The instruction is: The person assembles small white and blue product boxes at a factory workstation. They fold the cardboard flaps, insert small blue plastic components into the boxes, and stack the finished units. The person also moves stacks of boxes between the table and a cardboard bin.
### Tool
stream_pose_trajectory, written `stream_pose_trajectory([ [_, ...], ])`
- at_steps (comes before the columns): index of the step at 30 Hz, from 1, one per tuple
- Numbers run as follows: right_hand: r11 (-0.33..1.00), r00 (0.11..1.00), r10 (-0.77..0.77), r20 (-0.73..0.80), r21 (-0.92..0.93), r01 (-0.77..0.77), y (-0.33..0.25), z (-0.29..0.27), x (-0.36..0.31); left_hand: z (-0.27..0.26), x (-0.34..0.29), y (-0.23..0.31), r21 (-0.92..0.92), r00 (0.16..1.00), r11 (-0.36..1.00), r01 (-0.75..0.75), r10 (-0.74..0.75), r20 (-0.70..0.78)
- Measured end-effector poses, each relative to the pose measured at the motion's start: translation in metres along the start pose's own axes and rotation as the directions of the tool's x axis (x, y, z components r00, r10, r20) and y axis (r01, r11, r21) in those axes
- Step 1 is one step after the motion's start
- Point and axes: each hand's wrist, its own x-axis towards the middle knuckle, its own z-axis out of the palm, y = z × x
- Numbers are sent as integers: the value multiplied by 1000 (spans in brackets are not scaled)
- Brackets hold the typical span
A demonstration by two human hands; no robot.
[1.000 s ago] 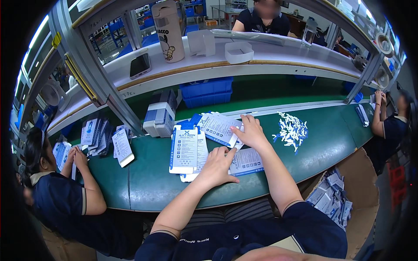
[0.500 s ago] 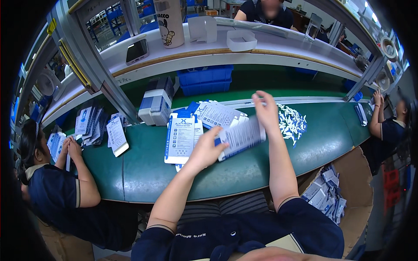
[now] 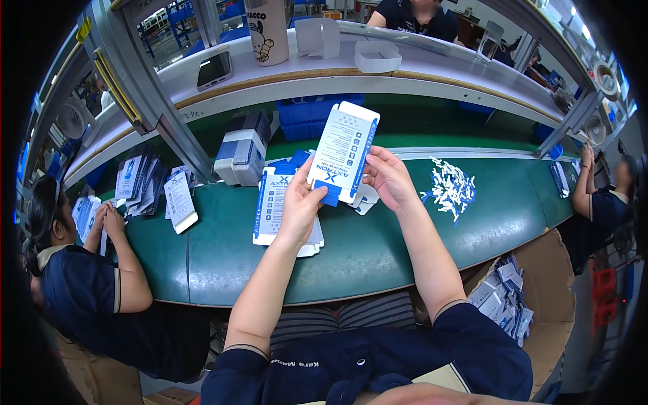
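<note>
A white and blue flat packaging box (image 3: 344,145) is held up, tilted, above the bench in front of me, its print upside down to me. My left hand (image 3: 298,206) is closed on its lower left corner, thumb on the front beside a blue flap. At the box's right edge, my right hand (image 3: 393,181) grips with its fingertips, some of them behind the box. Under my left hand lie more flat boxes (image 3: 270,219), overlapping on the green bench and partly hidden. A heap of small white and blue pieces (image 3: 451,190) lies right of my right hand.
The green bench (image 3: 364,260) holds a stack of boxes (image 3: 241,152) and a blue bin (image 3: 297,121) under a shelf (image 3: 466,81). A cardboard carton (image 3: 550,297) with filled packs stands at lower right. Co-workers sit at left, right and across.
The box has been raised and turned from a low slant to nearly upright, now showing another face. My right hand has moved down from above it to its right edge.
</note>
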Motion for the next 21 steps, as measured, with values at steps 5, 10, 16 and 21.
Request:
stream_pose_trajectory([
  [5,997,996,-46,-79,-61,41,-9,8,-6,-9,3,-8,201,978,959,-202,209,-10],
  [10,548,690,-715,-107,-700,459,-4,-7,1,-10,0,3,644,817,575,-504,560,140],
  [16,888,880,-458,-129,-106,447,-23,-18,-2,-13,0,21,748,520,175,-641,815,255],
  [21,709,890,-390,237,-539,454,-12,1,-7,-19,3,14,738,664,290,-610,695,276],
])
